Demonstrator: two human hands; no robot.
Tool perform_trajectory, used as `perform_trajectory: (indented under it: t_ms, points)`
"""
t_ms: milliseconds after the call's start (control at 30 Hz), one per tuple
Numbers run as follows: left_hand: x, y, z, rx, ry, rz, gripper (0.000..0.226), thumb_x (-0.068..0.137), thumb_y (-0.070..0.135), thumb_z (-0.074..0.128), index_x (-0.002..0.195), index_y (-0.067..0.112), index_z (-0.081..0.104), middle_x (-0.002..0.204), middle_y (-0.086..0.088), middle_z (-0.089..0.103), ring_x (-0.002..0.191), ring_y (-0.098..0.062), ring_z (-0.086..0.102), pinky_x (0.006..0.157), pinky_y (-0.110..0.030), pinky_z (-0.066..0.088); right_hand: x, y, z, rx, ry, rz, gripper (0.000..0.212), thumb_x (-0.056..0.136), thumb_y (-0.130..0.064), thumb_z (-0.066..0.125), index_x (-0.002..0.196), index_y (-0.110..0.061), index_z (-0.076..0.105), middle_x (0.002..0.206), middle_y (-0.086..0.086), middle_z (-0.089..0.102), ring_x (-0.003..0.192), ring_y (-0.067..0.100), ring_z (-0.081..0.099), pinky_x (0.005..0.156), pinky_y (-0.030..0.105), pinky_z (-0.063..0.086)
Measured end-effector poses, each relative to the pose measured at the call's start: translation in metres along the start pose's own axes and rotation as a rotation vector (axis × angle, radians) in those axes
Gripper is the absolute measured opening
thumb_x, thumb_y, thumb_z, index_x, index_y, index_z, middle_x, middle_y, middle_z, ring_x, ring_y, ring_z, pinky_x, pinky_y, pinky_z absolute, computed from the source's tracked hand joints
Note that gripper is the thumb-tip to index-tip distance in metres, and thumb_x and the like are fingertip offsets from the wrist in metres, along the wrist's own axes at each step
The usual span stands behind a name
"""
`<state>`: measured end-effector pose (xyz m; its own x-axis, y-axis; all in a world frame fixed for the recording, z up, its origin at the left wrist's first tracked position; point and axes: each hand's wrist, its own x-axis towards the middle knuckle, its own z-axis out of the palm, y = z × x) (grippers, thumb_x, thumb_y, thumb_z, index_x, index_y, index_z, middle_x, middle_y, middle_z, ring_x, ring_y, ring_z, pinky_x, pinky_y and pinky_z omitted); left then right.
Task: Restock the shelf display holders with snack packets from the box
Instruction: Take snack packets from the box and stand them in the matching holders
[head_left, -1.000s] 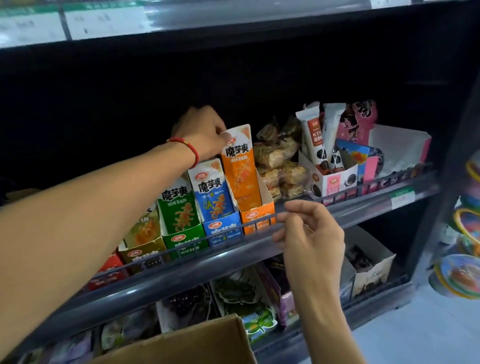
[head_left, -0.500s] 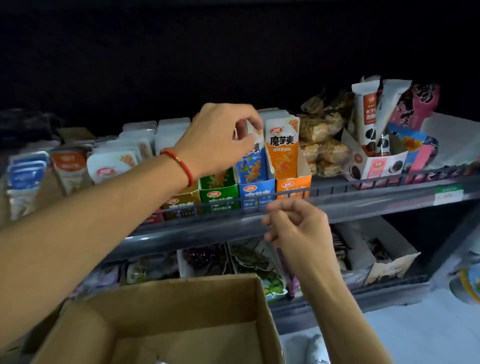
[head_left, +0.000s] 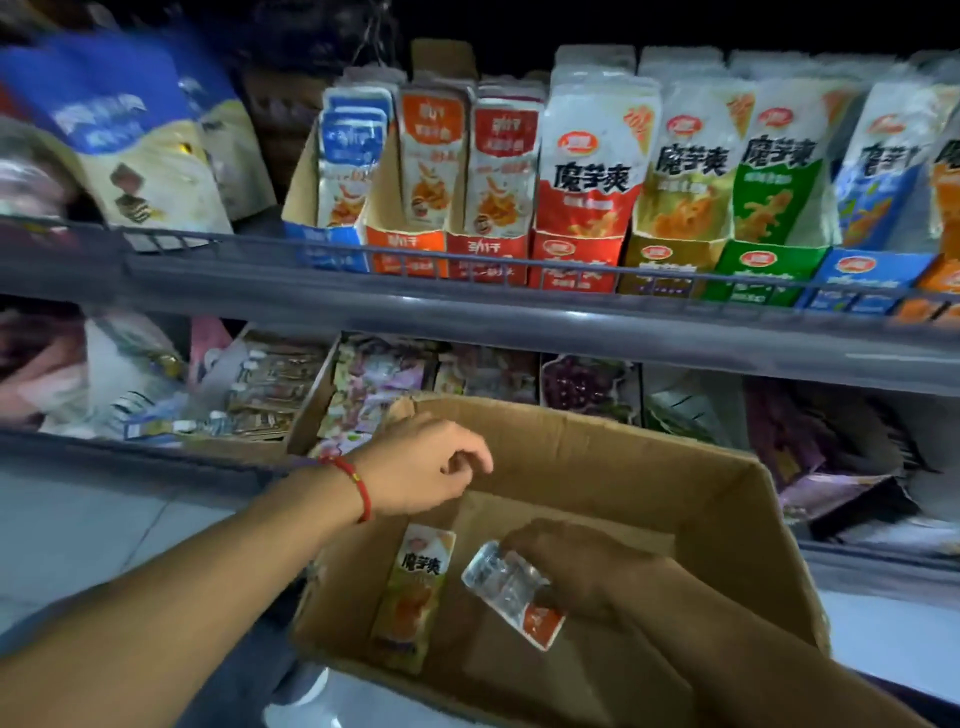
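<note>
Head view, looking down at a brown cardboard box (head_left: 701, 483) in front of a grey shelf (head_left: 467, 317) with a wire rail. Box is matte corrugated board with plain walls, open at the top, floor mostly bare. Right hand (head_left: 576, 566) is down inside the box, fingers curled round a shiny silver packet (head_left: 511, 592) with an orange-white end; packet is flat, crinkly foil, tilted. Yellow packet (head_left: 413, 592) lies flat on the box floor just left of it, long rectangle, glossy, dark characters near the top. Left hand (head_left: 426, 465) hovers over the box's left rim, fingers loosely curled, holding nothing; red cord on the wrist. On the shelf, card holders (head_left: 576, 260) stand in a row behind the rail, each packed with upright packets (head_left: 592, 156), red, yellow, green, blue. Holders touch side by side. Lower shelf stock is blurred.
</note>
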<state>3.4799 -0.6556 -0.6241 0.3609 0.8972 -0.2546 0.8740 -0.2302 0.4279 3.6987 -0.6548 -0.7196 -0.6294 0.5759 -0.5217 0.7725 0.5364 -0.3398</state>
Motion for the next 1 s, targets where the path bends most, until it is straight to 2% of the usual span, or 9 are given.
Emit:
perform_trajectory:
  t_ms: [133, 233, 333, 467, 567, 700, 800, 867, 1000]
  points:
    - [0.006, -0.014, -0.007, -0.083, -0.074, 0.039, 0.026, 0.100, 0.028, 0.056, 0.123, 0.033, 0.068, 0.105, 0.013, 0.068, 0.094, -0.004, 0.065, 0.087, -0.029, 0.056, 0.042, 0.007, 0.033, -0.098, -0.004, -0.051, 0.078, 0.086, -0.029, 0.077, 0.153, -0.035, 0.036, 0.160, -0.004, 0.033, 0.140, 0.026, 0.040, 0.113, 0.040, 0.040]
    - [0.007, -0.031, -0.021, -0.181, -0.022, 0.026, 0.024, 0.100, 0.025, 0.058, 0.120, 0.031, 0.070, 0.101, 0.012, 0.067, 0.092, -0.005, 0.065, 0.086, -0.028, 0.057, 0.069, 0.006, 0.055, -0.169, 0.036, -0.081, 0.086, 0.075, -0.024, 0.083, 0.148, -0.029, 0.039, 0.150, 0.003, 0.038, 0.130, 0.027, 0.040, 0.106, 0.039, 0.041]
    - [0.006, -0.048, -0.028, -0.349, 0.026, 0.000, 0.023, 0.096, 0.024, 0.063, 0.114, 0.036, 0.072, 0.095, 0.010, 0.069, 0.085, -0.004, 0.065, 0.081, -0.027, 0.057, 0.084, 0.014, 0.064, 0.060, 0.096, -0.022, 0.070, 0.069, -0.014, 0.085, 0.131, -0.023, 0.053, 0.134, 0.004, 0.050, 0.122, 0.025, 0.050, 0.102, 0.034, 0.044]
    - [0.002, -0.056, -0.030, -0.445, 0.047, 0.015, 0.024, 0.091, 0.021, 0.071, 0.110, 0.037, 0.073, 0.098, 0.008, 0.073, 0.091, -0.008, 0.069, 0.088, -0.035, 0.061, 0.088, 0.011, 0.039, 0.524, 0.112, 0.042, 0.020, 0.081, -0.018, 0.082, 0.096, -0.013, 0.069, 0.101, 0.004, 0.070, 0.093, 0.018, 0.065, 0.084, 0.037, 0.055]
    - [0.001, -0.055, -0.034, -0.465, 0.062, 0.002, 0.027, 0.090, 0.016, 0.073, 0.112, 0.032, 0.073, 0.100, 0.007, 0.073, 0.092, -0.010, 0.070, 0.089, -0.037, 0.060, 0.095, -0.011, 0.028, 0.852, 0.086, 0.123, 0.045, 0.079, -0.037, 0.082, 0.103, -0.001, 0.070, 0.100, 0.014, 0.075, 0.087, 0.023, 0.071, 0.079, 0.043, 0.058]
    - [0.000, -0.049, -0.036, -0.449, 0.036, -0.019, 0.027, 0.090, 0.019, 0.072, 0.114, 0.032, 0.071, 0.100, 0.010, 0.071, 0.092, -0.007, 0.068, 0.090, -0.034, 0.060, 0.109, -0.050, 0.040, 0.298, 0.126, 0.123, 0.046, 0.082, -0.040, 0.080, 0.120, -0.018, 0.066, 0.131, 0.004, 0.053, 0.120, 0.024, 0.049, 0.100, 0.040, 0.049]
    - [0.000, -0.045, -0.037, -0.426, 0.013, -0.024, 0.026, 0.093, 0.020, 0.069, 0.117, 0.030, 0.070, 0.101, 0.010, 0.070, 0.094, -0.006, 0.067, 0.090, -0.030, 0.059, 0.112, -0.065, 0.045, 0.103, 0.124, 0.082, 0.051, 0.086, -0.035, 0.077, 0.130, -0.019, 0.058, 0.137, 0.007, 0.046, 0.125, 0.030, 0.041, 0.106, 0.038, 0.040]
    - [0.000, -0.041, -0.038, -0.399, 0.002, -0.036, 0.026, 0.094, 0.021, 0.069, 0.119, 0.029, 0.069, 0.101, 0.011, 0.069, 0.092, -0.003, 0.065, 0.086, -0.024, 0.057, 0.112, -0.061, 0.044, 0.135, 0.125, 0.114, 0.048, 0.084, -0.032, 0.078, 0.125, -0.020, 0.056, 0.132, 0.009, 0.050, 0.122, 0.031, 0.045, 0.102, 0.036, 0.041]
    - [0.001, -0.035, -0.037, -0.322, -0.020, -0.040, 0.028, 0.094, 0.023, 0.068, 0.121, 0.029, 0.068, 0.102, 0.013, 0.067, 0.090, -0.001, 0.064, 0.080, -0.019, 0.054, 0.093, -0.040, 0.030, 0.513, 0.097, 0.117, 0.036, 0.085, -0.021, 0.078, 0.115, -0.021, 0.058, 0.116, 0.001, 0.064, 0.104, 0.018, 0.063, 0.088, 0.038, 0.057]
